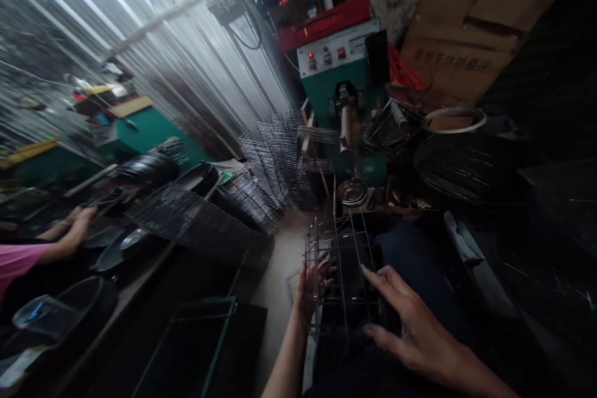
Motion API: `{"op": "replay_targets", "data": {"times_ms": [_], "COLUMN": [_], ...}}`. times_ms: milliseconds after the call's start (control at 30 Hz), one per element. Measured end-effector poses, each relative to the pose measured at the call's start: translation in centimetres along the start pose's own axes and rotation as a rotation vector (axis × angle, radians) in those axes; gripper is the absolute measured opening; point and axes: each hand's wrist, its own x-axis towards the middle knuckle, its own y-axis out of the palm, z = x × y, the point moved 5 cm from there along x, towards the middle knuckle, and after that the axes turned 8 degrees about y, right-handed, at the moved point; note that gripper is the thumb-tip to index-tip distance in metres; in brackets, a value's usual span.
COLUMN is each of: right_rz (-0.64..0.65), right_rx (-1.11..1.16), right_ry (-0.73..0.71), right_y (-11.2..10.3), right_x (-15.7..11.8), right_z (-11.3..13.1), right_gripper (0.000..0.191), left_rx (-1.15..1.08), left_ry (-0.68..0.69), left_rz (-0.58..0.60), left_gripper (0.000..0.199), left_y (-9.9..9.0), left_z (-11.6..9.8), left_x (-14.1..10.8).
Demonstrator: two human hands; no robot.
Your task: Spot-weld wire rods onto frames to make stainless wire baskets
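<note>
Metal wire rack [342,278]: between both hands, above dark clothing [415,249]; can't tell if it rests there.
Left hand [308,295]: at the rack's left side, fingers in behind the wires, holding it.
Right hand [408,320]: thumb and index spread wide, fingertips at the rack's right edge; any pinch can't be told.
Green machine [321,90]: beyond the rack, red lamp [310,55] lit, round metal dish [352,193] below.
Wire panels [280,155]: stacked left of the machine.
Cardboard [459,43]: right of the machine.
Co-worker: far left, pink sleeve [23,261], hands [79,224] close together.
</note>
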Motion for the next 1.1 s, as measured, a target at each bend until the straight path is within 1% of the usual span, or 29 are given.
{"op": "replay_targets", "data": {"times_ms": [133,300,500,633,733,833,933,1000,1100], "right_rz": [0.055,0.153,0.13,0.088,0.001,-0.112,-0.149,-0.142,-0.134], "right_rx": [-0.005,-0.052,-0.007,0.019,0.065,0.165,0.264,0.303,0.323], "right_ry": [0.021,0.065,0.051,0.04,0.004,-0.059,-0.051,-0.03,-0.006], "right_y": [0.9,1.2,1.2,0.7,-0.7,-2.5,-3.4,-3.4,-3.1], "right_x": [0.6,0.9,1.3,1.2,1.0,0.7,0.6,0.5,0.2], "right_z": [0.8,1.7,1.8,1.3,1.0,0.8,0.1,-0.5,-1.1], "right_gripper": [0.088,0.088,0.085,0.081,0.074,0.066,0.063,0.062,0.06], "left_rx": [-0.109,-0.208,-0.194,-0.213,-0.197,-0.152,-0.103,-0.076,-0.056], "left_ry": [-0.019,-0.025,0.013,0.011,0.061,0.165,0.267,0.305,0.328], "left_rz": [0.015,0.024,0.015,0.038,0.042,0.062,0.089,0.098,0.11], "left_gripper": [0.085,0.076,0.08,0.076,0.073,0.075,0.078,0.078,0.08], "left_y": [-0.5,-0.3,-0.5,-0.2,0.3,1.2,2.6,3.2,3.4], "left_z": [0.4,0.4,0.7,0.5,-1.1,-3.9,-6.3,-6.9,-6.6], "left_x": [0.1,-0.1,0.0,0.0,0.5,1.4,2.2,2.4,2.7]}}
